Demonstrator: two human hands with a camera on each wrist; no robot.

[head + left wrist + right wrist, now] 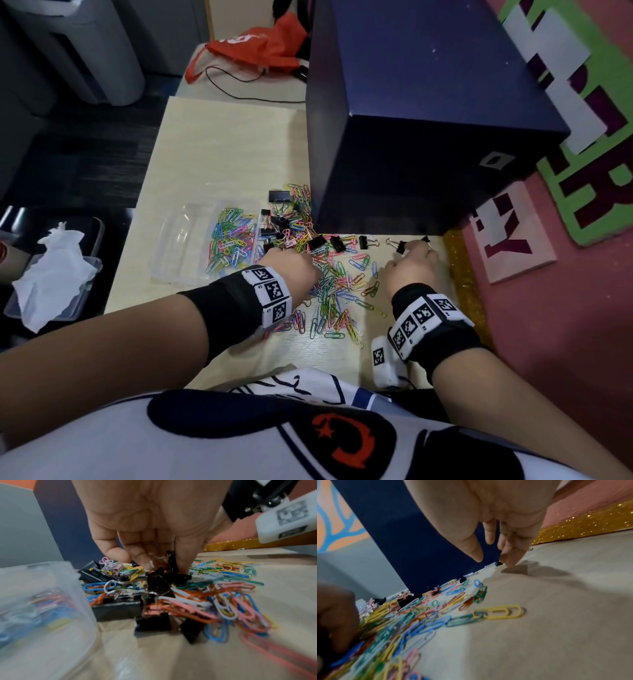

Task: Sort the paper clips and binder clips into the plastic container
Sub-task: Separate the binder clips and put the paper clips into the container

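Observation:
Coloured paper clips (pixel 339 291) and black binder clips (pixel 317 244) lie mixed on the pale table (pixel 233 147). A clear plastic container (pixel 181 246) stands to their left, with paper clips (pixel 233 240) in its right compartment. My left hand (pixel 163 561) reaches into the pile's far left part and pinches a black binder clip (pixel 172 562) by its wire handles. My right hand (pixel 494 561) hovers at the table's right with thumb and fingers apart and holds nothing. One fingertip (pixel 509 562) touches the table. Two small binder clips (pixel 400 247) (pixel 425 238) lie just beyond it.
A large dark blue box (pixel 428 137) stands right behind the pile. A gold glitter strip (pixel 462 274) runs along the table's right edge. A white tagged block (pixel 385 363) sits near the front edge. Left of the table is a clear tub with tissue (pixel 51 281).

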